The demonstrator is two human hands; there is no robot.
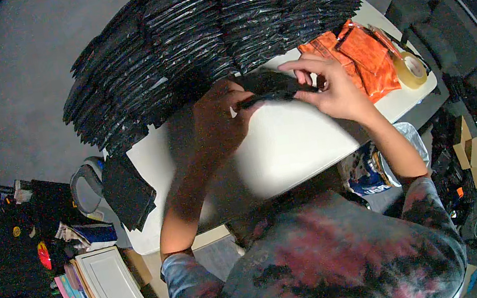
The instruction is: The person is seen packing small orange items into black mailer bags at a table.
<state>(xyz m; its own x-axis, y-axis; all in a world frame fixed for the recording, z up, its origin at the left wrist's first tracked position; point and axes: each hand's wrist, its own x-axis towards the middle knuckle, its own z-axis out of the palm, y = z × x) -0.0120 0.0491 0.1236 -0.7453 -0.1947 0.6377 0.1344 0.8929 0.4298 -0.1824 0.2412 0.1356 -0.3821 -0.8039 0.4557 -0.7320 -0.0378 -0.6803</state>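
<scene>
Over the middle of the white table [300,146], a flat black plastic packet [275,85] is stretched between my two hands. My left hand [223,111], in shadow, pinches its left end. At the other end, the thumb and fingertips of my right hand [332,84] close on the edge. Just beyond, high stacks of similar black packets [190,33] run along the far side of the table. More black packets [127,190] lie at the table's left edge. Orange plastic packets [363,56] lie to the right of my right hand.
A roll of clear tape [410,70] sits at the right end of the table. Below the front edge hangs or stands a blue and white bag [365,173]. A white cabinet [117,284] is at lower left, an opened cardboard box [468,151] at right, beside a grey sofa [450,37].
</scene>
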